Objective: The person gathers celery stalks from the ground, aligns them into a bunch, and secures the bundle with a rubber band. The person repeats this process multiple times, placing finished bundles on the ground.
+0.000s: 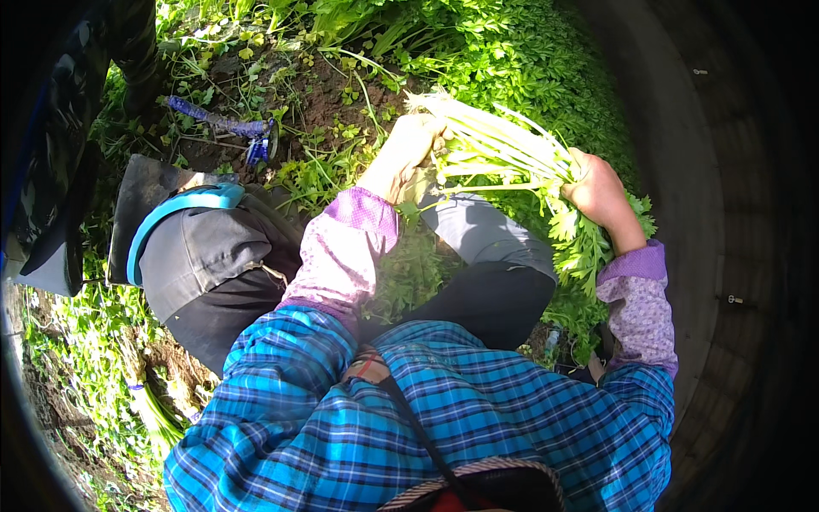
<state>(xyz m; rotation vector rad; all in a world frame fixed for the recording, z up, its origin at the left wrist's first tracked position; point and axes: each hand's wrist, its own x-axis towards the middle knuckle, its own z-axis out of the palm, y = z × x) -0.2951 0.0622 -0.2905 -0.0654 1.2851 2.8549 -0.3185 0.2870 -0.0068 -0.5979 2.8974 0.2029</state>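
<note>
A bunch of pale green celery stalks (505, 141) is held in front of my knees, tilted, its root ends at upper left and its leaves at lower right. My right hand (598, 185) grips it where the stalks meet the leaves (579, 240). At the root end, my left hand (413, 144) has its fingers curled against the stalks; strong glare washes out its detail. One thin stalk (492, 188) sticks out below the others. Loose celery leaves (413, 269) lie between my legs.
Dense standing celery (537, 64) grows beyond my hands. On the soil (320, 93) lies a purple-blue strip bundle (221, 121). A light blue band (150, 224) curves round my left knee. A tied celery bunch (150, 409) lies at left. Dark patterned clothing (57, 128) shows at the left edge.
</note>
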